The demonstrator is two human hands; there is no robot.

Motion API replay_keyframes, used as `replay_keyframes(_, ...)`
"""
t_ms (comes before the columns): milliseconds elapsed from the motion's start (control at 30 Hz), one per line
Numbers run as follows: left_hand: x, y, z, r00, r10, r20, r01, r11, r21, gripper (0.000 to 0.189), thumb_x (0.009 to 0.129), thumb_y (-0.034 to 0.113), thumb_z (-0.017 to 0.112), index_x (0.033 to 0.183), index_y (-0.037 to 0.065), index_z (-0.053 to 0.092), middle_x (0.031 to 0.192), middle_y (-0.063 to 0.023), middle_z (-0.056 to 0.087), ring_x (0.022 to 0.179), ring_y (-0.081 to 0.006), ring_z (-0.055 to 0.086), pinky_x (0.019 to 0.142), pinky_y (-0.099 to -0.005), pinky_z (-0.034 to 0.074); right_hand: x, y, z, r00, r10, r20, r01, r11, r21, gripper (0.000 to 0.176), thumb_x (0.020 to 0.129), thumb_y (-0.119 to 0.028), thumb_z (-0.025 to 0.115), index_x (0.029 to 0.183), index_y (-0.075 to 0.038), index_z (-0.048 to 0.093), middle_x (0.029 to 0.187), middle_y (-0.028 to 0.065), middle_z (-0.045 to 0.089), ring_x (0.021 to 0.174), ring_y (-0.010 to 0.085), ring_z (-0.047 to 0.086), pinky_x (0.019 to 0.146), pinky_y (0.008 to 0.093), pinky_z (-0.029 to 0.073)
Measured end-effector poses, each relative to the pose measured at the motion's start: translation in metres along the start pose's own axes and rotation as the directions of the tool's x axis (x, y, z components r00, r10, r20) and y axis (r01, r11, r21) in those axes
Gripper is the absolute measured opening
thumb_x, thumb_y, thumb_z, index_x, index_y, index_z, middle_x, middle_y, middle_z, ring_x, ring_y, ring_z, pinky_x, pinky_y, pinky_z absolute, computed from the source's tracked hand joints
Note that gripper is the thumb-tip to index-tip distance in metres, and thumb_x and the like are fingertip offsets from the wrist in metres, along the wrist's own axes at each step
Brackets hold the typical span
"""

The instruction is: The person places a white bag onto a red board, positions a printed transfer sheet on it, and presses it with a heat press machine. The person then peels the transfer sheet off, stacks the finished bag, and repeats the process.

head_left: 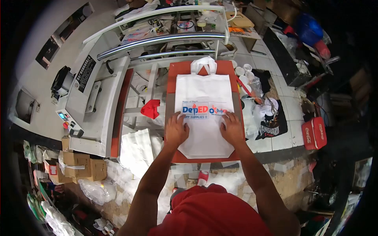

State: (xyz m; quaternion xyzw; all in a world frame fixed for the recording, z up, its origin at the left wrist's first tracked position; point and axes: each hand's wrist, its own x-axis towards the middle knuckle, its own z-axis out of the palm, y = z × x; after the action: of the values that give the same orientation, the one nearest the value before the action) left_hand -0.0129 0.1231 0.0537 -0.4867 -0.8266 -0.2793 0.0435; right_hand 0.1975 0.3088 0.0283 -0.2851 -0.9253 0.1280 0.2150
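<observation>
A white bag (203, 137) lies flat on a red-edged board (225, 67), its looped handles (204, 66) at the far end. Across its middle is a printed film (195, 111) with blue and red lettering. My left hand (176, 129) rests at the left edge of the print, fingers apart and touching the film's side. On the right edge, my right hand (232, 128) lies with its fingers spread, fingertips by the smaller lettering. Neither hand holds anything.
A large press machine (94, 94) with metal rails (161, 39) stands left and beyond. A red cloth (151, 109) and white bags (137, 151) lie left of the board. To the right are jars, plastic and a black bag (271, 128), then a red cooler (314, 133).
</observation>
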Motion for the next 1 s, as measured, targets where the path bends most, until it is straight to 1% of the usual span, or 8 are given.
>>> replay_keyframes(67,-0.01,-0.006,0.008,0.998,0.032,-0.051,-0.035,0.998,-0.06,0.039,0.08,0.01,0.064,0.117,0.002,0.058,0.129,-0.0207,0.052,0.118,-0.0445,0.049,0.099,-0.0512,0.043,0.003,-0.004,-0.004,1.0,0.002,0.027,-0.001,1.0,-0.018,0.042,0.084,-0.02,0.062,0.123,-0.005,0.058,0.139,0.0122,0.049,0.131,0.0343,0.042,0.104,0.049,0.04)
replay_keyframes(133,-0.017,-0.011,0.018,0.995,0.022,-0.093,-0.032,0.994,-0.101,0.039,0.079,0.01,0.063,0.117,0.002,0.058,0.13,-0.0209,0.051,0.121,-0.0455,0.047,0.102,-0.0521,0.041,0.002,-0.007,-0.009,0.999,-0.042,-0.031,0.041,0.998,-0.036,0.039,0.084,-0.014,0.06,0.12,0.001,0.058,0.136,0.0172,0.051,0.127,0.0387,0.046,0.105,0.0464,0.04)
replay_keyframes(300,-0.024,-0.015,0.032,0.988,0.035,-0.149,-0.055,0.99,-0.133,0.04,0.079,0.007,0.062,0.119,0.003,0.057,0.132,-0.022,0.049,0.128,-0.0483,0.042,0.109,-0.0542,0.035,-0.005,-0.001,-0.003,0.999,-0.039,-0.015,0.038,0.999,-0.033,0.043,0.085,-0.018,0.06,0.124,-0.002,0.056,0.142,0.0153,0.046,0.133,0.0369,0.041,0.106,0.0493,0.038)
replay_keyframes(367,-0.025,-0.014,0.028,0.991,0.041,-0.129,-0.06,0.987,-0.148,0.042,0.079,0.003,0.059,0.121,0.0,0.055,0.131,-0.0249,0.049,0.129,-0.0491,0.041,0.111,-0.0511,0.035,-0.007,-0.001,-0.005,0.999,-0.047,-0.028,0.046,0.999,-0.029,0.043,0.085,-0.017,0.06,0.124,-0.001,0.056,0.142,0.016,0.046,0.132,0.0377,0.041,0.106,0.0495,0.038)
replay_keyframes(600,-0.02,-0.012,0.024,0.995,0.029,-0.097,-0.041,0.992,-0.119,0.049,0.077,0.002,0.055,0.126,0.003,0.054,0.133,-0.0245,0.047,0.128,-0.0501,0.042,0.108,-0.0539,0.037,-0.008,-0.005,-0.01,0.998,-0.059,-0.033,0.058,0.997,-0.042,0.042,0.085,-0.017,0.06,0.124,-0.002,0.057,0.139,0.0158,0.047,0.129,0.0388,0.042,0.106,0.0496,0.037)
replay_keyframes(800,-0.023,-0.009,0.028,0.994,0.009,-0.107,-0.013,0.999,-0.042,0.055,0.079,0.003,0.053,0.134,0.002,0.049,0.142,-0.0285,0.039,0.128,-0.0498,0.042,0.108,-0.0527,0.037,-0.008,-0.006,-0.009,0.998,-0.055,-0.022,0.053,0.997,-0.062,0.043,0.085,-0.018,0.06,0.125,-0.003,0.057,0.14,0.0153,0.046,0.13,0.0387,0.042,0.106,0.0489,0.038)
replay_keyframes(867,-0.022,-0.006,0.029,0.996,-0.067,-0.063,0.065,0.997,-0.028,0.059,0.079,0.002,0.052,0.137,0.002,0.046,0.147,-0.0272,0.032,0.129,-0.0482,0.042,0.11,-0.0522,0.035,-0.006,-0.004,-0.007,0.999,-0.048,-0.008,0.047,0.997,-0.057,0.043,0.085,-0.018,0.06,0.126,-0.003,0.057,0.141,0.0154,0.046,0.13,0.0387,0.041,0.106,0.0488,0.038)
replay_keyframes(1000,-0.021,-0.006,0.026,0.995,-0.097,-0.019,0.097,0.995,-0.024,0.06,0.08,0.0,0.05,0.14,0.004,0.044,0.149,-0.0261,0.03,0.131,-0.0462,0.041,0.112,-0.0515,0.033,-0.007,-0.004,-0.008,0.999,-0.037,0.001,0.037,0.998,-0.044,0.043,0.085,-0.018,0.06,0.126,-0.003,0.057,0.141,0.0158,0.045,0.13,0.0388,0.041,0.107,0.0486,0.038)
